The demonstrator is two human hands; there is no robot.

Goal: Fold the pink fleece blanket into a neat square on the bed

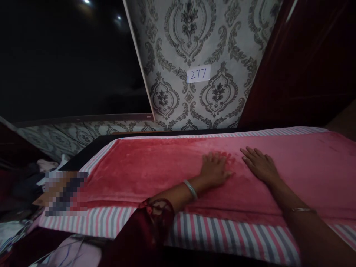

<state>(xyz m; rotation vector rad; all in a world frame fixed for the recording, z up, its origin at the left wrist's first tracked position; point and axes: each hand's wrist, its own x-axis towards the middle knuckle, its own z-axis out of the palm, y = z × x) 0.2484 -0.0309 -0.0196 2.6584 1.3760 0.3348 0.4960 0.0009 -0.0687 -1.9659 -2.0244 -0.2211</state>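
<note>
Palms down, we press both hands flat on the blanket (155, 167), fingers spread and gripping nothing. Our left hand (215, 170) lies near the middle of the plush red cloth; our right hand (258, 163) sits just beside it, a narrow gap between them, not touching. A bangle (190, 190) rings the left wrist above a dark red sleeve (150, 222), and a thin bracelet (302, 210) rings the right.

The blanket is spread across the bed, covering most of a striped sheet (222, 237) whose pink, grey and white bands show along the near edge and the far edge. The pile looks darker where our hands rest, so the nap seems to mark under pressure.

To smooth it well, we judge that our palms should stay flat and the strokes run one way, from the middle out towards the edges, so that no ridge gets trapped.

Beyond the bed stands patterned wallpaper (194, 44) with a label (198, 73) reading 277. To the left lies a heap of clothes (30, 178), dim and hard to make out.
</note>
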